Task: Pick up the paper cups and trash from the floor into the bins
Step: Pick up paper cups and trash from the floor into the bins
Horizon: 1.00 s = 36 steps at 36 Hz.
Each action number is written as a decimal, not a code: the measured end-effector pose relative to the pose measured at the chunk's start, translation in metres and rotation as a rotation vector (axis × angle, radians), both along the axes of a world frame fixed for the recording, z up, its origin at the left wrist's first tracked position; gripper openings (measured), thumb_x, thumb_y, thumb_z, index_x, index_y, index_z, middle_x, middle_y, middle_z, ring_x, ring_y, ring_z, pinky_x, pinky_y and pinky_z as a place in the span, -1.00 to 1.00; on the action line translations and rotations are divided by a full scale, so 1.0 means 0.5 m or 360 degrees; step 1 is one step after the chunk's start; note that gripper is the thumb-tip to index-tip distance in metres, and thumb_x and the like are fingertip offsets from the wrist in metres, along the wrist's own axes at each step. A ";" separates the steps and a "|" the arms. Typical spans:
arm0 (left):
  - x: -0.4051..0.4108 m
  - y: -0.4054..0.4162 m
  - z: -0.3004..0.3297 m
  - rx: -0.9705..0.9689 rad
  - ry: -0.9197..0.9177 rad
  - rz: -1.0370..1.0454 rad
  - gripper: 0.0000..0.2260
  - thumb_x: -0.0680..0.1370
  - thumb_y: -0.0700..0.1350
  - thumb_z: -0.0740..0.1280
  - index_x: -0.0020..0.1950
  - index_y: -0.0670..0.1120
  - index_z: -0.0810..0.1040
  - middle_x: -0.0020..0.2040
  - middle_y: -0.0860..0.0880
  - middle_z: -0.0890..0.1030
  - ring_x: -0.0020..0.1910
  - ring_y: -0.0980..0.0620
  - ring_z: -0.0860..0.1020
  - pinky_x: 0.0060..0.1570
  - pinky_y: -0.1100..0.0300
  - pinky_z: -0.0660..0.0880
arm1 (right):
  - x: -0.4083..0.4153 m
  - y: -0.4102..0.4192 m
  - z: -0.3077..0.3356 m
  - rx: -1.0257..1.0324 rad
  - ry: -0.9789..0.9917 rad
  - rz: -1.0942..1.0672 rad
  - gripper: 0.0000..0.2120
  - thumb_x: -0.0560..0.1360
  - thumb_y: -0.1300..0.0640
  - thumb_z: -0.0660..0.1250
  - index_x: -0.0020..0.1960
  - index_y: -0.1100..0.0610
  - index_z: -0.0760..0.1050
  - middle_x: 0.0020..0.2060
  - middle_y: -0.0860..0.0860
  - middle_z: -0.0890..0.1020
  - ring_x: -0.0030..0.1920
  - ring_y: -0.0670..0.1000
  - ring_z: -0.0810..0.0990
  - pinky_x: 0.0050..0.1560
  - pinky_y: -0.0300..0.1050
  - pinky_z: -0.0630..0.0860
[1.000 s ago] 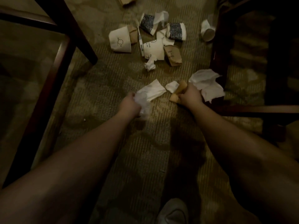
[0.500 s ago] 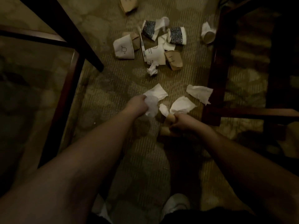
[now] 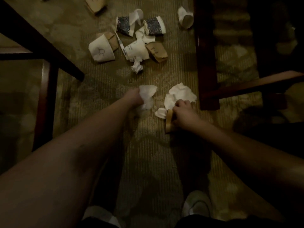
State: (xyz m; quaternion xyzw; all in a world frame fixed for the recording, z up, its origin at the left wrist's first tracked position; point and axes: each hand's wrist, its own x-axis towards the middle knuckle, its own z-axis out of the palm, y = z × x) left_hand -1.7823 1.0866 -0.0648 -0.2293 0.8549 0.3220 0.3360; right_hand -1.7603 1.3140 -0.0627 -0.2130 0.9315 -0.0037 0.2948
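Observation:
My left hand (image 3: pixel 133 99) grips a bunch of white tissue (image 3: pixel 147 94) just above the carpet. My right hand (image 3: pixel 183 111) holds a brown paper cup (image 3: pixel 169 122) together with crumpled white napkins (image 3: pixel 179 94). Farther out lies a heap of trash: a white cup with a drawing (image 3: pixel 102 51), another white cup (image 3: pixel 137 50), two blue patterned cups (image 3: pixel 124 25) (image 3: pixel 155 27), a flattened brown cup (image 3: pixel 157 51), a small paper ball (image 3: pixel 137 67) and a white cup (image 3: pixel 185 18) by the chair leg.
Dark wooden chair legs and rails stand at the left (image 3: pixel 47 102) and right (image 3: pixel 205 51), leaving a carpet lane between them. A brown box or cup (image 3: pixel 97 4) lies at the top edge. My white shoes (image 3: pixel 196 203) show at the bottom. No bin is in view.
My left hand has gathered the flat tissue off the carpet into its grip. My right hand has taken up the napkins beside the chair while still holding the brown cup.

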 end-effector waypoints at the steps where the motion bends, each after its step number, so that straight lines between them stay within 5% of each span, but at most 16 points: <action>1: 0.002 0.002 -0.006 -0.0015 0.0011 0.0004 -0.54 0.60 -0.01 0.34 0.48 -0.08 0.39 0.40 -0.16 0.44 0.31 -0.15 0.47 0.30 -0.01 0.44 | 0.009 0.006 0.005 0.0005 0.0024 0.0055 -0.60 0.48 -0.01 0.40 0.28 0.06 0.51 0.44 0.06 0.30 0.43 0.14 0.23 0.43 0.12 0.21; 3: 0.007 0.010 -0.021 -0.0088 0.0042 -0.0015 -0.46 0.62 -0.05 0.30 0.57 -0.08 0.24 0.54 -0.17 0.22 0.46 -0.18 0.30 0.33 0.03 0.34 | 0.024 0.022 0.004 -0.0089 -0.0010 0.0181 -0.58 0.48 -0.02 0.40 0.31 0.07 0.49 0.48 0.04 0.30 0.48 0.13 0.23 0.45 0.10 0.21; 5: 0.011 0.019 -0.025 -0.0224 0.0075 -0.0113 -0.42 0.61 -0.07 0.32 0.59 -0.11 0.20 0.59 -0.18 0.10 0.52 -0.20 0.19 0.42 -0.01 0.26 | 0.040 0.040 0.000 -0.0359 -0.0177 0.0156 -0.70 0.50 0.03 0.41 0.20 0.06 0.54 0.29 0.00 0.51 0.34 0.08 0.44 0.24 -0.09 0.37; 7: 0.011 0.023 -0.024 -0.0295 0.0141 -0.0155 -0.47 0.59 -0.10 0.33 0.54 -0.16 0.29 0.53 -0.22 0.21 0.45 -0.20 0.31 0.37 -0.02 0.34 | 0.053 0.053 0.001 -0.0521 -0.0356 0.0026 -0.75 0.50 0.06 0.41 0.16 0.05 0.56 0.16 -0.04 0.60 0.19 0.01 0.55 0.08 -0.19 0.40; 11: 0.011 0.022 -0.017 -0.0211 0.0246 -0.0161 -0.62 0.58 -0.12 0.32 0.39 -0.19 0.45 0.30 -0.20 0.51 0.25 -0.17 0.51 0.19 0.02 0.47 | 0.053 0.062 0.006 -0.0535 -0.0507 -0.0182 -0.66 0.47 0.12 0.44 0.23 0.04 0.52 0.08 -0.02 0.63 0.08 0.01 0.60 0.05 -0.07 0.53; 14: 0.013 0.013 -0.015 -0.0142 0.0279 -0.0161 -0.65 0.58 -0.12 0.31 0.35 -0.17 0.49 0.26 -0.15 0.55 0.22 -0.15 0.53 0.21 0.01 0.48 | 0.013 0.058 0.032 -0.0726 -0.0639 -0.0632 -0.59 0.50 0.12 0.45 0.29 -0.03 0.42 0.02 -0.10 0.58 -0.02 -0.08 0.60 -0.16 -0.19 0.54; 18: 0.025 -0.008 -0.027 -0.0034 0.0222 0.0019 -0.65 0.55 -0.16 0.35 0.34 -0.14 0.50 0.22 -0.14 0.57 0.16 -0.12 0.56 0.19 -0.06 0.54 | -0.065 0.049 0.052 -0.0984 -0.0587 -0.1032 -0.47 0.49 0.10 0.47 0.41 0.00 0.38 0.06 -0.07 0.60 -0.01 -0.08 0.61 -0.13 -0.17 0.57; 21: 0.041 -0.022 -0.033 0.0042 0.0193 0.0119 -0.58 0.55 -0.14 0.36 0.41 -0.09 0.44 0.26 -0.12 0.55 0.15 -0.08 0.55 0.15 0.00 0.54 | -0.100 0.042 0.025 -0.0871 -0.0453 -0.1086 -0.53 0.48 0.10 0.48 0.35 0.02 0.43 0.10 -0.02 0.59 0.03 -0.03 0.60 -0.10 -0.14 0.56; 25: 0.058 -0.035 -0.030 0.0086 0.0292 -0.0107 -0.45 0.55 0.02 0.38 0.52 0.12 0.30 0.41 0.08 0.42 0.21 0.05 0.51 0.14 0.08 0.50 | -0.118 0.029 -0.014 -0.0489 -0.0061 -0.0832 -0.52 0.43 0.05 0.47 0.31 0.03 0.44 0.37 0.10 0.38 0.35 0.17 0.38 0.28 0.09 0.45; 30: 0.084 -0.030 -0.032 -0.0059 0.0183 0.0081 -0.69 0.56 -0.05 0.36 0.29 0.03 0.47 0.18 -0.04 0.56 0.02 0.02 0.56 0.01 0.04 0.56 | -0.132 0.010 -0.009 -0.0479 -0.0185 -0.0928 -0.50 0.47 0.13 0.47 0.34 0.05 0.35 0.19 0.07 0.52 0.13 0.08 0.54 -0.07 -0.03 0.52; 36: 0.137 0.004 -0.044 -0.0408 0.0224 -0.0317 -0.30 0.59 0.09 0.28 0.58 -0.20 0.05 0.50 -0.24 0.20 0.42 -0.22 0.30 0.34 -0.12 0.38 | -0.124 -0.005 -0.007 -0.0423 -0.0205 -0.1008 -0.48 0.51 0.18 0.40 0.41 0.10 0.30 0.20 0.10 0.54 0.11 0.12 0.57 0.00 0.04 0.57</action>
